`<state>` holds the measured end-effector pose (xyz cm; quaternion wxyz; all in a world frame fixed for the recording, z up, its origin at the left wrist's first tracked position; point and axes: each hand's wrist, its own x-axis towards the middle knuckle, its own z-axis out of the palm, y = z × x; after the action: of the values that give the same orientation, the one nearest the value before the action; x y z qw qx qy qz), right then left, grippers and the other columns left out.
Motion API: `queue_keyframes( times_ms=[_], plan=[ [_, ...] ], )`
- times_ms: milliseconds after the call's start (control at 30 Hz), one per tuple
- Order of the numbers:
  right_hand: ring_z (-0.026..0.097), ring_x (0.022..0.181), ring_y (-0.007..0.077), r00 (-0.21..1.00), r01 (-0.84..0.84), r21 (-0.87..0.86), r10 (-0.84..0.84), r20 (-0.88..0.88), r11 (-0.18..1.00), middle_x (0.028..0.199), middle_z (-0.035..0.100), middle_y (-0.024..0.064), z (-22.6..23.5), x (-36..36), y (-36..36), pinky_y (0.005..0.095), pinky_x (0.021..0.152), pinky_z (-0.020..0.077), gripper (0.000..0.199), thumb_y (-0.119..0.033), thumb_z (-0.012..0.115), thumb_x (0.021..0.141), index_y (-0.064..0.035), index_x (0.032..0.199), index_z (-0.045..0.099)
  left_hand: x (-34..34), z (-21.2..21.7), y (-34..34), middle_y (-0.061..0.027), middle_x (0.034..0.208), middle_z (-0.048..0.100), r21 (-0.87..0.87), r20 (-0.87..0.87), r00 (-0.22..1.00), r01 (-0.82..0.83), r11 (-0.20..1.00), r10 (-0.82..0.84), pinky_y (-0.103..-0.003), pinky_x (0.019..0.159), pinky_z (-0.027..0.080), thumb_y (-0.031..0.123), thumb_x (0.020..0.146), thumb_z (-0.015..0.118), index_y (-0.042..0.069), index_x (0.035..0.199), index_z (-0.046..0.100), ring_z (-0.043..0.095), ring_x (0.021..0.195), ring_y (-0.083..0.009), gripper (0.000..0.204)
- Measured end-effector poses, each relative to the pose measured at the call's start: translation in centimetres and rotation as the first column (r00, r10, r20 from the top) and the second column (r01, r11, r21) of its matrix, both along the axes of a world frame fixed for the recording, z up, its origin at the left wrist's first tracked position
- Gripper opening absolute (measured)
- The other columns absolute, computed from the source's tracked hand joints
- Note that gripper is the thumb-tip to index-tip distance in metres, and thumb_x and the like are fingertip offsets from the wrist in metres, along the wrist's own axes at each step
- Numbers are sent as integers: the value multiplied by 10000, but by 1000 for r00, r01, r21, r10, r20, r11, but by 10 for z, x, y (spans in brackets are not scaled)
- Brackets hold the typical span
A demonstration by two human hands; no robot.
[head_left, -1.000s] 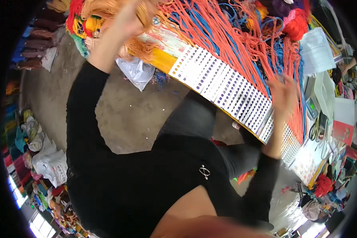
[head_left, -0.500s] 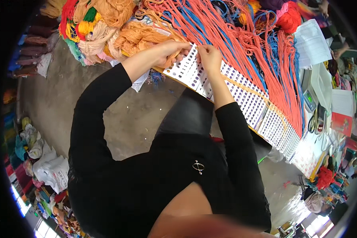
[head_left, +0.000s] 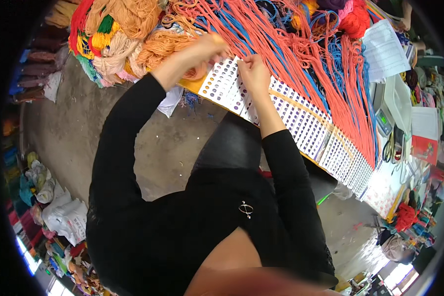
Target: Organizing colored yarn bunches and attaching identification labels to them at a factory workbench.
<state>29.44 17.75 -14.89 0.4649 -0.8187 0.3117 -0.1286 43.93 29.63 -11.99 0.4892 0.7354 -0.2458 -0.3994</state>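
Note:
A long row of white cards (head_left: 221, 80) with lines of dark round holes runs slantwise along the table's near edge. Over the top left end of the row, my right hand (head_left: 256, 78) pinches thumb and fingers together at the card's upper edge; what lies between them is too small to make out. My left hand (head_left: 204, 51) hovers just left of it, its fingers smeared by motion. Below that hand hangs a loop of orange yarn (head_left: 196, 72), beside a heap of orange skeins (head_left: 162, 47). Coral and blue strands (head_left: 286, 56) fan out beyond the cards.
Several coloured skeins (head_left: 116, 44) are piled at the far left. To the right are paper sheets (head_left: 387, 52), a scale (head_left: 384, 121), a white tray (head_left: 398, 101) and scissors (head_left: 389, 152). A peach yarn strand (head_left: 301, 107) crosses the cards. White bags (head_left: 66, 217) stand on the left floor.
My left hand has lifted up and away from the card's end, uncovering more holes there. My right hand has shifted slightly left and down, still pinched.

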Motion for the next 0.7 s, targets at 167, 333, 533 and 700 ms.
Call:
queue_keyframes(
  times_ms=[167,333,533,700],
  plan=[
    [618,649,251,1000,20,-216,-15,26,976,699,634,73,9,-7,10,360,615,462,227,-255,604,815,-77,940,539,51,61,44,71,578,403,-537,-793,464,-227,812,-395,-115,405,384,68,888,516,-66,1088,542,306,411,27,243],
    [616,685,339,969,74,-176,-29,245,982,763,644,123,-3,-13,13,436,601,447,182,-229,525,873,-95,994,497,-23,29,-7,17,579,565,-60,-369,916,146,987,-158,-184,340,306,73,806,553,14,1193,546,379,372,-19,391],
    [600,686,324,1000,-4,-376,15,26,927,786,615,135,3,-14,13,421,610,460,267,-287,571,849,-55,960,499,7,40,-12,-16,626,568,139,109,994,9,990,-25,-178,381,324,163,801,573,24,811,624,462,469,-47,148],
    [611,764,292,990,-47,-469,104,95,882,834,603,120,9,-9,26,404,629,472,393,-333,656,734,-43,960,518,144,65,78,-21,607,502,-385,-739,673,-376,843,-37,-167,377,266,122,830,542,-21,888,599,395,455,-43,164]
  ],
)
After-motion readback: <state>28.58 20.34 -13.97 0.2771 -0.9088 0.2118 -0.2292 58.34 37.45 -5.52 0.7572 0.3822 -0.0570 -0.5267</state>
